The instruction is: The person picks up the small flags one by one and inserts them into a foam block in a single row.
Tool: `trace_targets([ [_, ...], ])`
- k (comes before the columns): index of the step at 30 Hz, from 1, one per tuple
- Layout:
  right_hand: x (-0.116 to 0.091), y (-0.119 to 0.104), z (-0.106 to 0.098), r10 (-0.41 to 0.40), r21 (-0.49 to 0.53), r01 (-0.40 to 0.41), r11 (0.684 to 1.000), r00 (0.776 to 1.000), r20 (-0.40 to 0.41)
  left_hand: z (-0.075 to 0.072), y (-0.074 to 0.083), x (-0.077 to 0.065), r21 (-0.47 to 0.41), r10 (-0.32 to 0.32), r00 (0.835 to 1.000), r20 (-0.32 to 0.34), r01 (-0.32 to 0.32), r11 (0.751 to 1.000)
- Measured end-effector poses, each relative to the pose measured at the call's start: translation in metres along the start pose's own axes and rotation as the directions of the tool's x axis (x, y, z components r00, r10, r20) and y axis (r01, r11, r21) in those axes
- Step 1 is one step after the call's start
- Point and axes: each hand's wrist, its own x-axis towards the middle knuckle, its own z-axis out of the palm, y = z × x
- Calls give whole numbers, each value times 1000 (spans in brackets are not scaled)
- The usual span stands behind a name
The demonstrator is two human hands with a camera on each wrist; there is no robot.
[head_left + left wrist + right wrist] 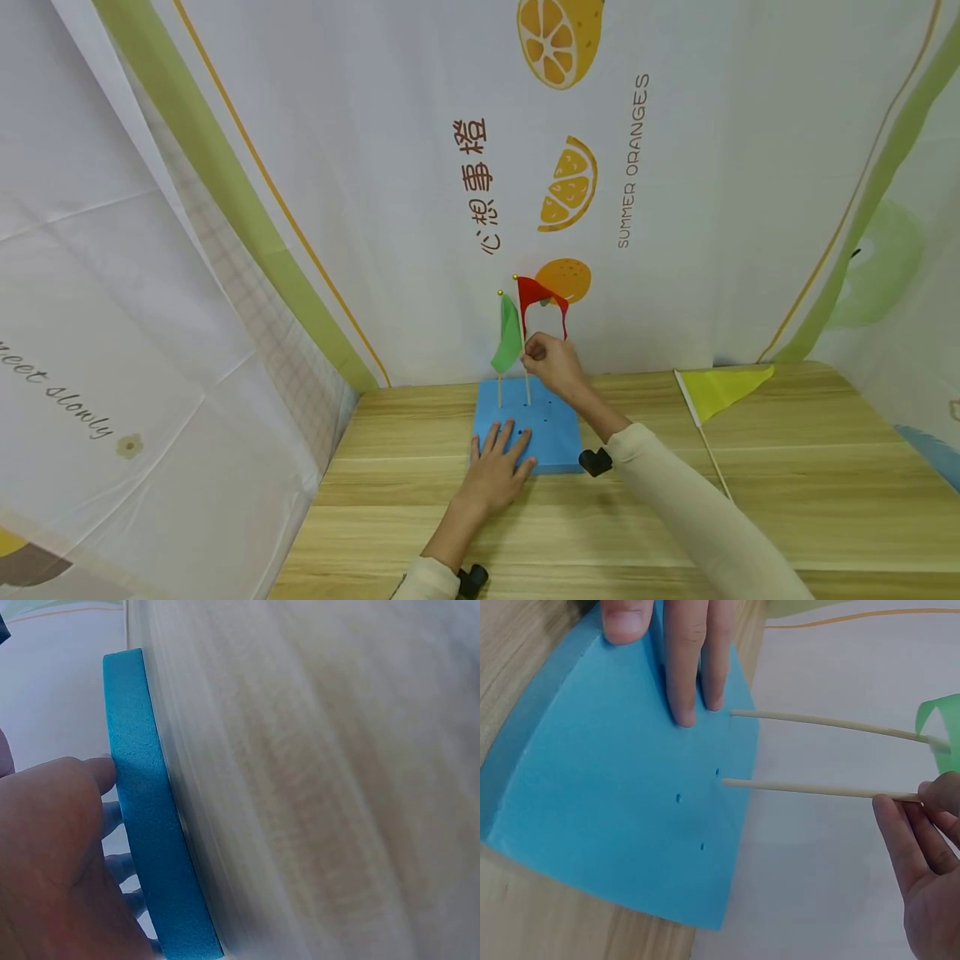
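Observation:
A blue foam board (558, 450) with several small holes lies on the table. My left hand (491, 479) rests on its near left part, fingers spread; in the left wrist view the thumb side of that hand (52, 840) lies along the board's edge (154, 802). Between thumb and fingers, my right hand (555, 362) pinches the thin wooden stick of a red flag (534, 292). The stick's lower end (726, 782) is at the board beside a hole; whether it touches, I cannot tell. Just left, a green flag (509, 337) stands upright on its stick in the board.
A yellow flag (723, 390) on a wooden stick lies on the wooden table (405, 467) to the right. Behind the board hangs a white cloth (420, 275) printed with oranges, and more cloth (187, 333) closes off the left side.

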Motion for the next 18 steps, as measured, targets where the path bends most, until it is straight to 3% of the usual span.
trace_targets([
  [18, 1, 10, 13, -9, 8, 9, 1000, 1000, -2, -2, -1, 1, -8, 3, 1000, 2, -3, 1000],
])
